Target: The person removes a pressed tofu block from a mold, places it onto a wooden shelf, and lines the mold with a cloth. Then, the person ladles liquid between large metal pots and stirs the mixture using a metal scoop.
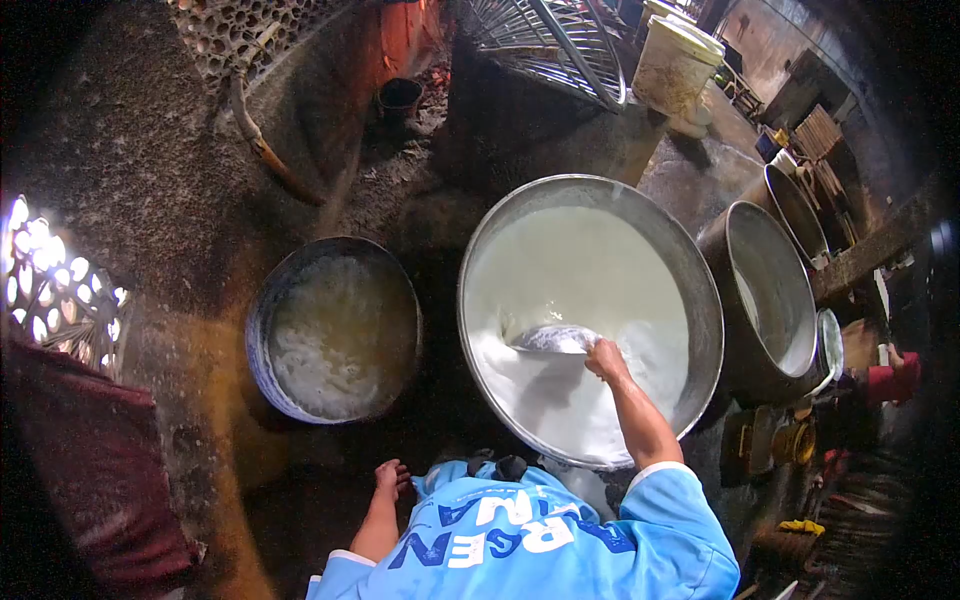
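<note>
A wide metal vat in front of me holds milky white liquid. My right hand reaches over it, fingers closed on the edge of a shiny, shallow metal scoop. The scoop is tilted and partly in the liquid; ripples and froth show around it. My left hand hangs low beside my body, its fingers slightly apart and nothing in it. Nearest to that hand is a smaller round tub of cloudy, yellowish liquid with white foam.
Right of the vat stand another large metal vat and a further one behind. A white bucket and a metal fan-guard-like grille are at the back. Dark red cloth lies at left. Another person's red sleeve shows at right.
</note>
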{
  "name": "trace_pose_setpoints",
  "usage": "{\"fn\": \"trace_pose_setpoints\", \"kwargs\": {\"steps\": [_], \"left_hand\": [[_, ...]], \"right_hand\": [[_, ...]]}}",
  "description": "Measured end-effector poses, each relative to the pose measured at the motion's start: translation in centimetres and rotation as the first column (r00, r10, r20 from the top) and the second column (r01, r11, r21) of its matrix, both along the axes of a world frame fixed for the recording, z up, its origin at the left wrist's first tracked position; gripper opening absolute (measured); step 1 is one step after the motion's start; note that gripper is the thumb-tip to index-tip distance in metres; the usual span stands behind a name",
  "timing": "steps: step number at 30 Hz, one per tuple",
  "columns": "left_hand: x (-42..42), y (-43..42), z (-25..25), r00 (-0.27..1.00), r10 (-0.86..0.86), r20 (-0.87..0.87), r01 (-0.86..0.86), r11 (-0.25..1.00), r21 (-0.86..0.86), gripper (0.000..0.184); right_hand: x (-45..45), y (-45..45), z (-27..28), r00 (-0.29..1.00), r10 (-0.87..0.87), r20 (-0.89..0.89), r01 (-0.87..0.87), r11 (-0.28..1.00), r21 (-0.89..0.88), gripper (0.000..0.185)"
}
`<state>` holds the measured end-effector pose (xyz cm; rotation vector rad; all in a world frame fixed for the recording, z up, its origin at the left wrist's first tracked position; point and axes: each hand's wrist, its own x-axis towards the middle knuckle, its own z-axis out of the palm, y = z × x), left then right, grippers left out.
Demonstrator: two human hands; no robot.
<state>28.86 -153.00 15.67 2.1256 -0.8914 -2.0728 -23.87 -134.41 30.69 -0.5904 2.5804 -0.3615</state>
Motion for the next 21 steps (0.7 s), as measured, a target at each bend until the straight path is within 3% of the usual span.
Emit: {"fn": "trace_pose_setpoints", "kwargs": {"steps": [8,12,14,17,21], "left_hand": [[-6.9,-0.5,1.3,0.984,-0.175,-0.039,0.168,0.977,-0.131,0.030],[-11.3,0.0,3.8,0.969,-0.240,-0.060,0.224,0.954,-0.199,0.031],[-12.5,0.9,4.2,0.967,-0.249,-0.057,0.233,0.951,-0.203,0.032],[-13.3,2.5,4.1,0.967,-0.249,-0.049,0.236,0.954,-0.186,0.031],[-12.3,6.0,3.7,0.978,-0.208,-0.012,0.204,0.968,-0.146,0.031]], "right_hand": [[2.0,12.6,-3.7,0.995,-0.096,0.031,0.093,0.991,0.094,0.020],[1.7,20.1,-5.8,0.997,-0.017,-0.072,0.022,0.997,0.074,0.020],[1.8,23.1,-3.3,0.987,0.062,-0.150,-0.047,0.994,0.103,0.021],[2.3,25.1,5.5,0.998,0.054,-0.028,-0.051,0.992,0.117,0.024],[0.3,27.5,11.6,0.994,0.017,-0.104,0.002,0.985,0.175,0.025]]}}
